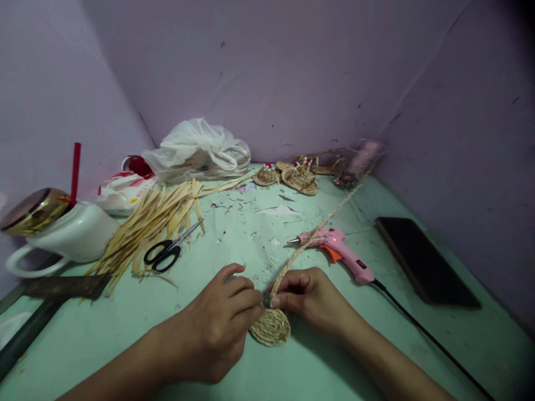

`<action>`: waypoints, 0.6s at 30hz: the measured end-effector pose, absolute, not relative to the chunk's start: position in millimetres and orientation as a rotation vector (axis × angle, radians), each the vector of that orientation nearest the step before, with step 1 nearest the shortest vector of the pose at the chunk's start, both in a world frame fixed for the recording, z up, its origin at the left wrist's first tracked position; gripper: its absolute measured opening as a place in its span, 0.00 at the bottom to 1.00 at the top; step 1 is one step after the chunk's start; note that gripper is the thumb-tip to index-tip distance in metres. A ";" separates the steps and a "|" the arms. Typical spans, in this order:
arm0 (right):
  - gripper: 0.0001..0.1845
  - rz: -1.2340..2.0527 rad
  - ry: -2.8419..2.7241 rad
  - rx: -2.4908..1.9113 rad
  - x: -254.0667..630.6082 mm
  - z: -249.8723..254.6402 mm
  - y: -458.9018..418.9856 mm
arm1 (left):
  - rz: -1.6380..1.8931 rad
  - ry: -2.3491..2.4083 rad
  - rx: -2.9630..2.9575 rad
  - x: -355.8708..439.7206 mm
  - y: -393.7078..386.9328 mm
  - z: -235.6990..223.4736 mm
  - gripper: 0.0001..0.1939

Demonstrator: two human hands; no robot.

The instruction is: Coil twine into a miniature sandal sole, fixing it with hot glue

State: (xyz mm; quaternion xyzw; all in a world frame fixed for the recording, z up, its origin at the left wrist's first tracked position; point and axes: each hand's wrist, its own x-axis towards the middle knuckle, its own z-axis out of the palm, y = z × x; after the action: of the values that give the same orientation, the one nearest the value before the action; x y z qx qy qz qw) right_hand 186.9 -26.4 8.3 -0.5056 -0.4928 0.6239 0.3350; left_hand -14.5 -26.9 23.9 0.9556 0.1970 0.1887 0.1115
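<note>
at the left end of the green desk (225,236), a round gold-sided container (35,211) tilted against a white mug (90,231), with a dark flat blade (67,287) below them and a red stick (75,172) standing up by the mug's rim. next came a white and red packet (121,195), then a loose heap of dry strips (154,211), with black-handled scissors (173,245) lying at its near side and a knotted plastic bag (200,150) behind it. the left hand (221,323) was at the near middle, its fingertips against the upper left edge of the coiled disc (271,328); whether that grip was closed on it could not be told. the disc lay on the desk between the two hands. from its top rose the braided cord (292,260), slanting away to the far right; small woven pieces (300,179) with red and white bits sat at the back. the right hand (313,295) had its grip pinched on the cord just above the disc. beyond it lay a pink glue gun (332,239), its small light glowing orange, and farther right a dark phone (426,259).
</note>
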 end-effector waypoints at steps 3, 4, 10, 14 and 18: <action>0.06 1.611 -1.322 -1.339 187.8 8.0 -26.5 | 0.552 0.595 2.795 -14.3 -27.3 24.9 0.19; 0.06 1.617 -1.339 -1.338 188.4 8.6 -26.6 | 0.540 0.599 2.791 -14.1 -27.1 25.8 0.19; 0.08 1.642 -1.482 -1.289 192.4 12.0 -27.4 | 0.393 0.578 2.807 -14.1 -21.9 35.0 0.24; 0.08 1.603 -1.563 -1.305 191.9 9.5 -27.9 | 0.436 0.633 2.869 -13.8 -22.1 31.8 0.22; 0.06 1.521 -1.635 -1.372 189.2 6.4 -29.8 | 0.527 0.831 2.692 -12.3 -29.7 22.8 0.20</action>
State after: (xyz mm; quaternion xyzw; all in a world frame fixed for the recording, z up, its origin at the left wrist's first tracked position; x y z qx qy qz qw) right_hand 189.2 -29.8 6.4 -0.5058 -0.6029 0.5608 0.2574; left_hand -12.3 -29.7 22.8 0.9303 0.2873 0.1821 0.1374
